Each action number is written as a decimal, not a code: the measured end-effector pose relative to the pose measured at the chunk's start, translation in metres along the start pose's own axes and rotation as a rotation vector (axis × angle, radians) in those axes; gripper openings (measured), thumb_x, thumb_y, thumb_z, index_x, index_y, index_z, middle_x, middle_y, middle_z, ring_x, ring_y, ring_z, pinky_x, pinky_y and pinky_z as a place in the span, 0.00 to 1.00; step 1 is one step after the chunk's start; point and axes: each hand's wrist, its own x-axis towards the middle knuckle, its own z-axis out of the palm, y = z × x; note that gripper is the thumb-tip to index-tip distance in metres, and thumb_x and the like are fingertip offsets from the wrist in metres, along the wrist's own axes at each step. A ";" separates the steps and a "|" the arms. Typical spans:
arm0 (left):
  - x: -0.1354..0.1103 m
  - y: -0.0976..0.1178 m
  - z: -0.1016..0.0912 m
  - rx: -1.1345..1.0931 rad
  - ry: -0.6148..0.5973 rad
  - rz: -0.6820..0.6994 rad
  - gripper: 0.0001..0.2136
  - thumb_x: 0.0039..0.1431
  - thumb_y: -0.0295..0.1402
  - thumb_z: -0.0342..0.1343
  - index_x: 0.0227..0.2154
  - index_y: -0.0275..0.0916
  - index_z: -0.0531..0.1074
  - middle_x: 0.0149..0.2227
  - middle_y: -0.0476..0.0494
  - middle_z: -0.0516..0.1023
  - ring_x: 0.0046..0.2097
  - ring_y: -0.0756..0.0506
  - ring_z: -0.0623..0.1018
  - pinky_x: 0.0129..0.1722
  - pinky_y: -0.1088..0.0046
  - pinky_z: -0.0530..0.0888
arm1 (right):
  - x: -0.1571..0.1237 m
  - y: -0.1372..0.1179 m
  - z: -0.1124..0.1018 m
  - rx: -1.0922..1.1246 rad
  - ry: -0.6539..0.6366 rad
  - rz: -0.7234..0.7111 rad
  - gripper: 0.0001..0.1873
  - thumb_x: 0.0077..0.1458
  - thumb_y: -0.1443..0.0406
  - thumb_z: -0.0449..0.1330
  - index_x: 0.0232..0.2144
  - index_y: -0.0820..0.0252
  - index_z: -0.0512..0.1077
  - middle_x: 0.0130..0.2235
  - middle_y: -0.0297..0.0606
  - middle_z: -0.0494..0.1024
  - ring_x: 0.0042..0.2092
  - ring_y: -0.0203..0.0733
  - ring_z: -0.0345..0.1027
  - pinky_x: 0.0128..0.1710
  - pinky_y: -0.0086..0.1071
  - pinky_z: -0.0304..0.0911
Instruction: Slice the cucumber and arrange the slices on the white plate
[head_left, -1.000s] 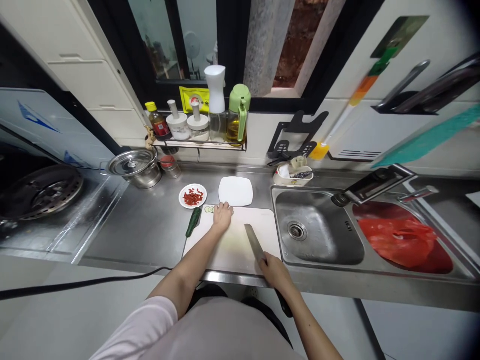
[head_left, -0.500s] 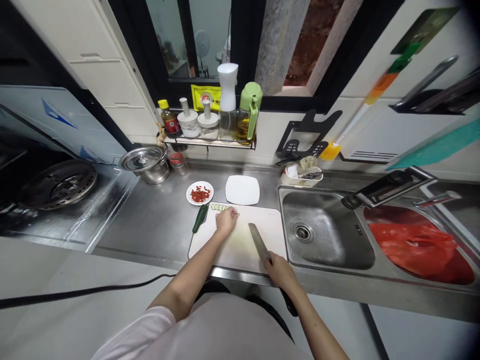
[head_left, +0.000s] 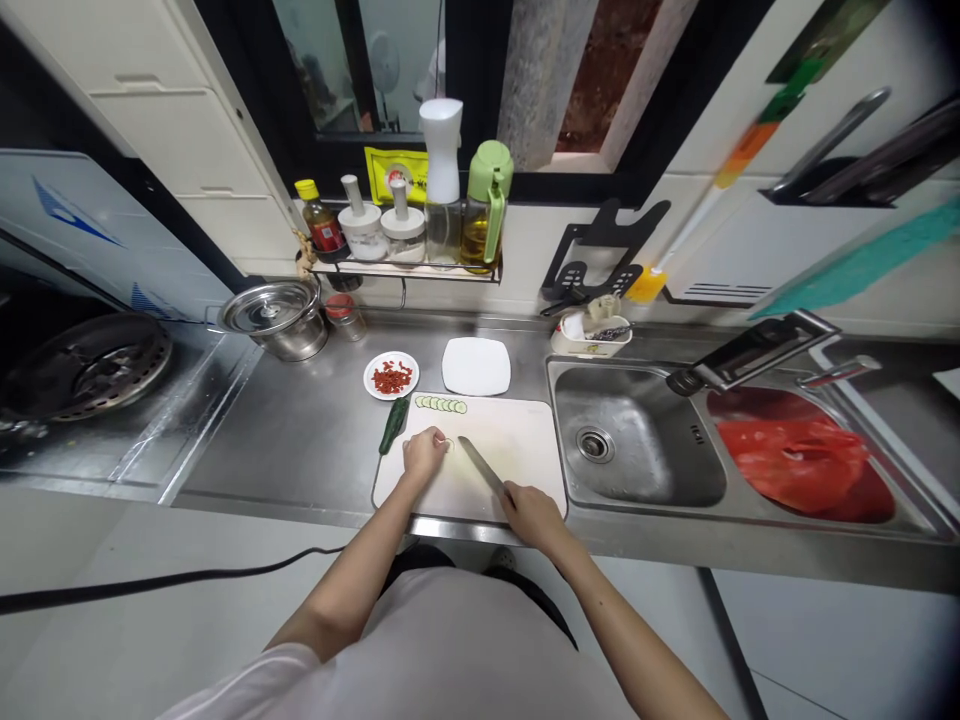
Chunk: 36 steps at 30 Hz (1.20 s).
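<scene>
My left hand (head_left: 424,456) is closed over the left half of the white cutting board (head_left: 517,420), a thin cucumber slice (head_left: 449,444) at its fingertips. A kitchen knife (head_left: 481,465) is gripped in my right hand (head_left: 534,515), its blade slanting over the board with the tip close to that slice. Along the board's far edge lies an overlapping row of cucumber slices (head_left: 441,404). A dark green length of cucumber (head_left: 394,425) rests across the board's left edge.
Behind the board stand a plate of chopped red pieces (head_left: 391,376) and a white square plate (head_left: 476,366). To the right is the sink (head_left: 637,440), with a red plastic bag (head_left: 802,465) beyond. A lidded pot (head_left: 289,320) sits back left, below a shelf of seasonings (head_left: 405,268).
My left hand has drawn back from the row of slices toward me and left. The knife has moved left, nearer that hand. The view has shifted slightly.
</scene>
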 end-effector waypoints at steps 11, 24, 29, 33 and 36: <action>0.012 -0.013 0.002 -0.011 0.026 -0.019 0.05 0.53 0.33 0.58 0.34 0.43 0.73 0.32 0.51 0.77 0.35 0.49 0.74 0.34 0.76 0.64 | 0.003 -0.018 0.003 -0.025 -0.010 -0.034 0.16 0.62 0.63 0.43 0.43 0.59 0.69 0.39 0.45 0.77 0.42 0.46 0.71 0.36 0.33 0.56; 0.016 -0.015 0.003 -0.021 0.020 -0.043 0.05 0.51 0.35 0.59 0.32 0.43 0.73 0.31 0.51 0.77 0.35 0.49 0.74 0.33 0.76 0.63 | 0.007 -0.024 0.002 -0.022 -0.036 -0.037 0.16 0.62 0.64 0.44 0.43 0.60 0.69 0.40 0.46 0.77 0.43 0.47 0.71 0.36 0.33 0.57; 0.017 -0.017 0.005 -0.025 0.021 -0.048 0.05 0.51 0.35 0.59 0.32 0.43 0.72 0.31 0.51 0.77 0.34 0.49 0.74 0.32 0.76 0.63 | 0.009 -0.023 0.005 -0.021 -0.045 -0.032 0.16 0.62 0.63 0.44 0.44 0.60 0.69 0.40 0.47 0.77 0.43 0.47 0.71 0.37 0.34 0.57; 0.019 -0.018 0.006 -0.027 0.021 -0.047 0.05 0.51 0.35 0.59 0.31 0.43 0.72 0.31 0.51 0.77 0.34 0.49 0.74 0.32 0.76 0.63 | 0.011 -0.023 0.006 -0.029 -0.032 -0.038 0.16 0.62 0.64 0.44 0.43 0.60 0.69 0.39 0.47 0.77 0.42 0.47 0.72 0.36 0.34 0.58; 0.020 -0.018 0.006 -0.028 0.020 -0.048 0.05 0.51 0.35 0.60 0.31 0.43 0.72 0.31 0.52 0.77 0.34 0.49 0.74 0.32 0.76 0.63 | 0.012 -0.024 0.004 -0.034 -0.034 -0.042 0.16 0.62 0.64 0.44 0.43 0.60 0.69 0.39 0.47 0.77 0.42 0.48 0.72 0.36 0.34 0.58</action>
